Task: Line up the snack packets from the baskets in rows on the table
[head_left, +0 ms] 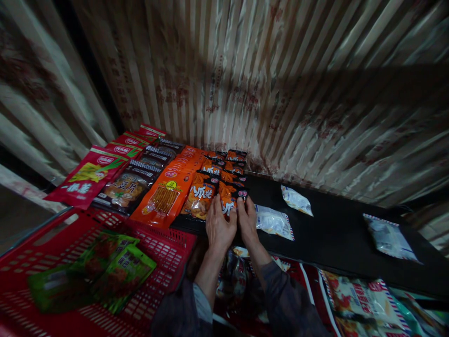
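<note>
My left hand [220,227] and my right hand [247,219] hold a small orange and black snack bag [228,194] between them, at the front of a row on the black shelf [326,224]. The fingers of both hands press against its two sides. Just left of it lies a matching snack bag [197,199], with more of the same kind behind. Close to my right hand a white and blue packet [274,221] lies flat on the shelf. My palms hide the bag's lower part.
Left along the shelf are orange stick-snack bags [163,194], dark bags [126,185] and red bags [93,173]. A red basket [168,245] with green packets [122,276] stands front left. More packets [365,299] sit below the shelf. Corrugated sheeting [245,84] rises behind.
</note>
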The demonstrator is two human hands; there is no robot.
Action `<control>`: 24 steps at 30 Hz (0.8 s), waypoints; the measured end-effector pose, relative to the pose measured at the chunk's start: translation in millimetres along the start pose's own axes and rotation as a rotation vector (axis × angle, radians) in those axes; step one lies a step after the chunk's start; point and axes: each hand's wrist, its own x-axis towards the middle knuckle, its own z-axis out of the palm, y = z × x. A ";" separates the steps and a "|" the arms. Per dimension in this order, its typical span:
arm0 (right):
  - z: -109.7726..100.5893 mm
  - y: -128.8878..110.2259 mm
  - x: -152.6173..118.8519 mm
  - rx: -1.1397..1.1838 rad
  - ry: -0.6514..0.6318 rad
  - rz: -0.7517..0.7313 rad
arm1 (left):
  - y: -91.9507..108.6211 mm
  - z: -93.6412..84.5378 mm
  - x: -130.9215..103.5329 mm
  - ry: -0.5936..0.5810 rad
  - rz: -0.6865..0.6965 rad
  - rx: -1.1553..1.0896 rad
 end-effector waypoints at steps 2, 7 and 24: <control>1.7 -1.0 1.7 0.012 0.005 -0.067 | -1.4 -1.1 1.3 0.034 -0.009 -0.003; 4.6 -2.3 -0.9 0.056 -0.018 0.037 | -3.1 -3.8 4.1 0.029 -0.033 0.004; 0.6 5.8 2.0 0.035 -0.050 0.068 | -3.2 -1.3 3.7 0.007 0.010 0.046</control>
